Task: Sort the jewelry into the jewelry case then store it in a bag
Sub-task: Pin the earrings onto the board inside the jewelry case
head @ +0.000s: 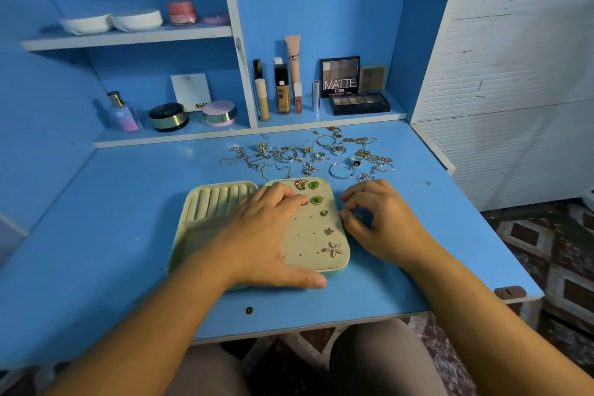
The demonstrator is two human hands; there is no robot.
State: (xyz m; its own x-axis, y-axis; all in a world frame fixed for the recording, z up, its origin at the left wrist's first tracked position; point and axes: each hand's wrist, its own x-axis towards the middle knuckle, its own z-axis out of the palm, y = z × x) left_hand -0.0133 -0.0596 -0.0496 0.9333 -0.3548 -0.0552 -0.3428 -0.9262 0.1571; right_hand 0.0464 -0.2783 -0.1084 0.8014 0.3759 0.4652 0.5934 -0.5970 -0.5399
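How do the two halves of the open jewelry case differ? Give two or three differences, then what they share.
The left half has padded ring rolls and a plain tray; the right half is a flat panel of pinholes. The left half shows no jewelry; the right half carries earrings, including a starfish earring. Both are beige-lined with rounded corners.

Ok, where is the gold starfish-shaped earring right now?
In the head view, the gold starfish-shaped earring sits at the near right corner of the beige perforated earring panel, just left of the right hand.
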